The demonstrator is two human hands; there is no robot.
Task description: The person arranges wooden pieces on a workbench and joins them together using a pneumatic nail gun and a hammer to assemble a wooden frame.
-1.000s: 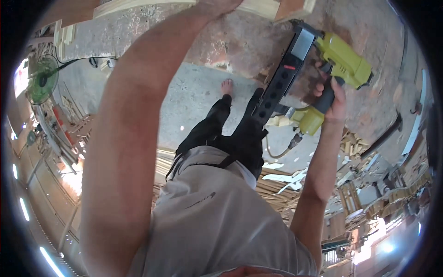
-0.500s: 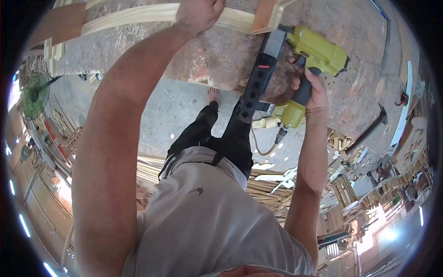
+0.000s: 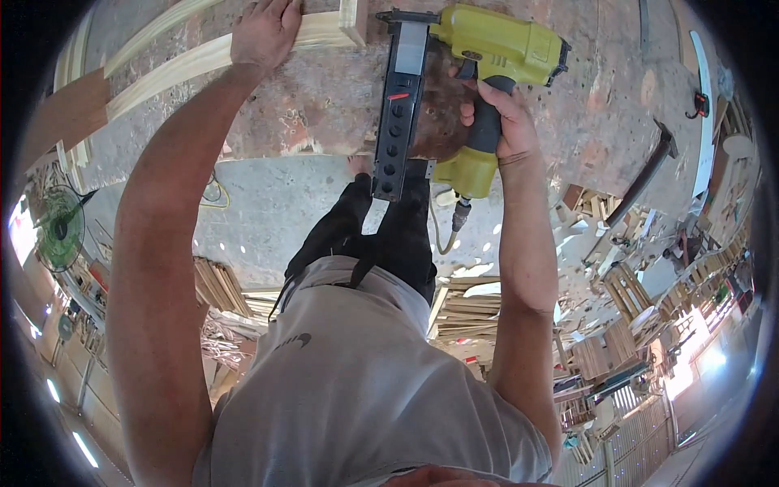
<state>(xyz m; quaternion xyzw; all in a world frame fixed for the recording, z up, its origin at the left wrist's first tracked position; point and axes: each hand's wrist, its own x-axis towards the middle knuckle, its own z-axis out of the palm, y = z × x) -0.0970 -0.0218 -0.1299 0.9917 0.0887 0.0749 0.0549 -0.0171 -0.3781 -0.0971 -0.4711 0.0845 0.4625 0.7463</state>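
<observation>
Fingers (image 3: 467, 114) of the right hand (image 3: 516, 126), between one and two o'clock from the centre of my view, are closed round the dark grip of the yellow-green nail gun (image 3: 495, 45). The thumb crosses the near side, fingertips show on the far side, and one finger lies by the trigger.

At eleven o'clock I have the left hand (image 3: 266, 36) lying over a pale wooden strip (image 3: 182, 71), its fingers close together and pointing to twelve. Their tips run to the top edge of my view, so I cannot tell how tightly they are bent or whether they grip the wood.

The nail gun's body sits at one o'clock. Its black magazine (image 3: 393, 130) stretches from the nose down toward six, and its nose is just beside the strip's end piece (image 3: 353, 23), near twelve, with a small gap between them. A brown panel (image 3: 65, 122) meets the strip at ten. On the worktop (image 3: 560, 154), well apart at between two and three, I see a dark long-handled tool (image 3: 645, 178).
</observation>
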